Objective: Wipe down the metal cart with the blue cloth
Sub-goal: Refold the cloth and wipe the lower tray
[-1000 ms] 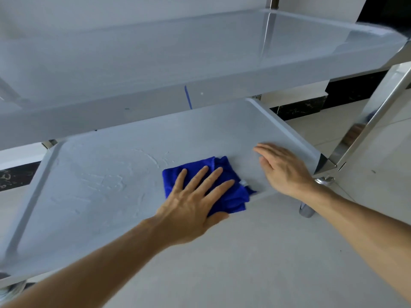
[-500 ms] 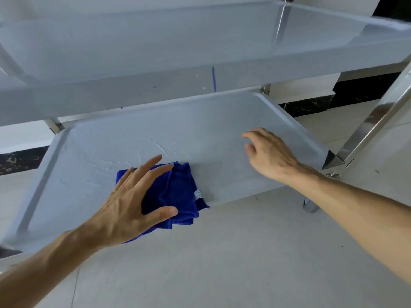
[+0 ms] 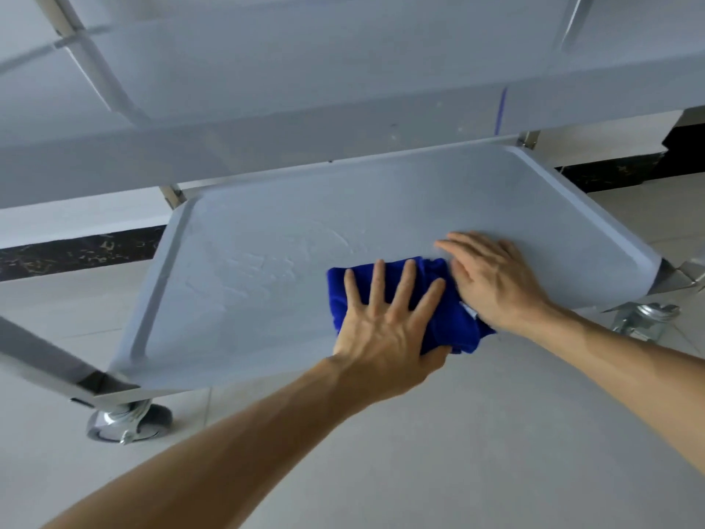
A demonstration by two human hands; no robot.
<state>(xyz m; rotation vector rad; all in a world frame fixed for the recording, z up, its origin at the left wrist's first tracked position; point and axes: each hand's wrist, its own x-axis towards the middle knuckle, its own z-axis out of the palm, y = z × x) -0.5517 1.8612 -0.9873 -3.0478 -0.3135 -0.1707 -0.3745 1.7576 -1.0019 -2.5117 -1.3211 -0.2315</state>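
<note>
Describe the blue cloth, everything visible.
The blue cloth is a deep royal blue, plush, microfibre-looking, bunched into a rough folded pad. It lies flat on the cart's lower shelf, near the front edge and right of centre, one corner hanging just past the edge. A small white tag shows on its right side. The left hand presses on it, fingers spread; the right hand rests on its right edge.
</note>
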